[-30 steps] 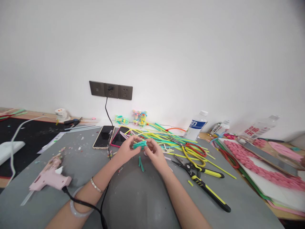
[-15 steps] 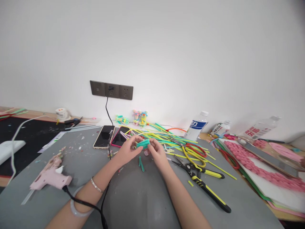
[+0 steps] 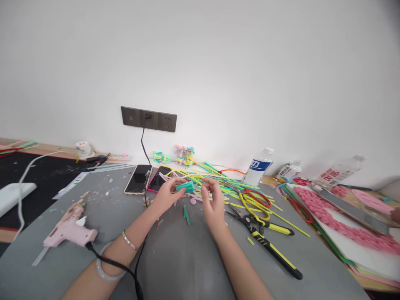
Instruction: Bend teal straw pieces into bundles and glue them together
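My left hand (image 3: 167, 195) pinches a small bundle of short teal stick pieces (image 3: 185, 187) above the grey mat (image 3: 175, 258). My right hand (image 3: 213, 201) hovers just right of the bundle, apart from it, its fingers curled and pinched loosely; I cannot make out anything in them. Two loose teal pieces (image 3: 186, 214) lie on the mat below the hands. A heap of long yellow and green sticks (image 3: 225, 183) spreads behind and to the right of my hands.
A pink glue gun (image 3: 67, 231) with a black cord lies at left. Two phones (image 3: 146, 179) rest near the wall sockets. Yellow-handled pliers (image 3: 265, 241) and red-handled scissors (image 3: 250, 193) lie at right, with a water bottle (image 3: 258, 167) and pink craft boards (image 3: 343, 225) beyond.
My right hand has let go of the teal bundle and drawn a little to the right. My left hand keeps hold of the bundle. The view shifted slightly.
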Tool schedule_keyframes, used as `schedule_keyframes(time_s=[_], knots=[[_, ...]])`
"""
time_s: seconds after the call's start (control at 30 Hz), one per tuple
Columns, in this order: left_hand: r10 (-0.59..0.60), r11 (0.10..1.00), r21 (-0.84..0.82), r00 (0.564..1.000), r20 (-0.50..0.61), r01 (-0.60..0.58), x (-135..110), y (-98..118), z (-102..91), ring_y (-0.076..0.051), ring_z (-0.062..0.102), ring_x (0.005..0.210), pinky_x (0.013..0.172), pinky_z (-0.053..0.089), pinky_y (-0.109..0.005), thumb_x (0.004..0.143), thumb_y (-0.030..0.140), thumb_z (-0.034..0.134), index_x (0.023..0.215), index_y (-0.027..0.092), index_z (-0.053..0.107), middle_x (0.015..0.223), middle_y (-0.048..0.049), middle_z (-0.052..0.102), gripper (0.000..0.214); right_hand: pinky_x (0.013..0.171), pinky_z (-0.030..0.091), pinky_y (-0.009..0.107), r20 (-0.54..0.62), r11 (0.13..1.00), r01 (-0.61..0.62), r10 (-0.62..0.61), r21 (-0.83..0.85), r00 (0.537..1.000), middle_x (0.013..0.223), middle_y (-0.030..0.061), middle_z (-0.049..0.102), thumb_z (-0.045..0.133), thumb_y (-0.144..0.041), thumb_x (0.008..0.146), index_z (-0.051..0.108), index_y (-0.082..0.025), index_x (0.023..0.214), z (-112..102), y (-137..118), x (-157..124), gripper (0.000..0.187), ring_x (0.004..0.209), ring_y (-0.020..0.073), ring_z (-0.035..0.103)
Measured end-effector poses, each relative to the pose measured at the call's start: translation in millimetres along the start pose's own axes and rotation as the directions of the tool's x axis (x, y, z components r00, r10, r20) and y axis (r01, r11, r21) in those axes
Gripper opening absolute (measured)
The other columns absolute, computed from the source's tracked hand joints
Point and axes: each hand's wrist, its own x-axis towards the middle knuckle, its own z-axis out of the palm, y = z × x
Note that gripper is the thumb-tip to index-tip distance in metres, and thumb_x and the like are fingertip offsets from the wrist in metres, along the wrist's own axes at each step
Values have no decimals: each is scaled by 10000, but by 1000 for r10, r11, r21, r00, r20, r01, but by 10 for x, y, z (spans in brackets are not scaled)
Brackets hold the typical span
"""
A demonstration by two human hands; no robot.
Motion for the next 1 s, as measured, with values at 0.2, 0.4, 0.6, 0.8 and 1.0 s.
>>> schedule_keyframes(time_s=[0.2, 0.4, 0.6, 0.8, 1.0], knots=[[41, 999, 34, 998, -55, -40, 7, -3, -20, -202, 657, 865, 719, 580, -337, 715, 343, 756, 991, 173, 627, 1084, -97, 673, 349, 874, 514, 404, 619, 940, 342, -271, 4, 738, 1027, 87, 669, 571, -216, 842, 592, -207, 1110, 689, -627, -384, 269, 965, 277, 621], [-13, 1000, 12, 1000, 0, 13, -3, -20, -40, -150, 628, 764, 697, 590, -330, 723, 357, 758, 977, 164, 607, 1059, -88, 660, 353, 768, 582, 476, 892, 881, 414, 20, -230, 451, 1145, 187, 658, 669, -562, 794, 517, -91, 1290, 1651, -1065, -783, 700, 968, 349, 649], [26, 999, 30, 1000, 7, -26, 14, -32, -64, -173, 637, 818, 740, 573, -338, 729, 371, 763, 970, 167, 619, 1038, -87, 675, 347, 717, 609, 466, 862, 872, 322, 193, -370, 468, 1227, 235, 644, 687, -346, 815, 260, -56, 1499, 2107, -1103, -845, 856, 1016, 355, 683], [76, 992, 100, 997, 1, -76, 1, -57, -42, -167, 646, 783, 713, 552, -312, 758, 353, 738, 982, 171, 629, 1032, -73, 691, 308, 721, 609, 511, 924, 902, 330, 156, -278, 350, 1234, 282, 660, 549, -213, 864, 210, 0, 1521, 2172, -976, -726, 770, 1017, 375, 713], [102, 946, 304, 993, 61, -116, -37, -25, -20, -151, 600, 699, 634, 473, -265, 764, 277, 690, 977, 181, 654, 1014, -64, 704, 237, 779, 605, 439, 821, 992, 44, 72, -117, 566, 1210, 14, 723, 398, -431, 936, 449, -269, 1364, 1962, -944, -617, 460, 958, 282, 737]])
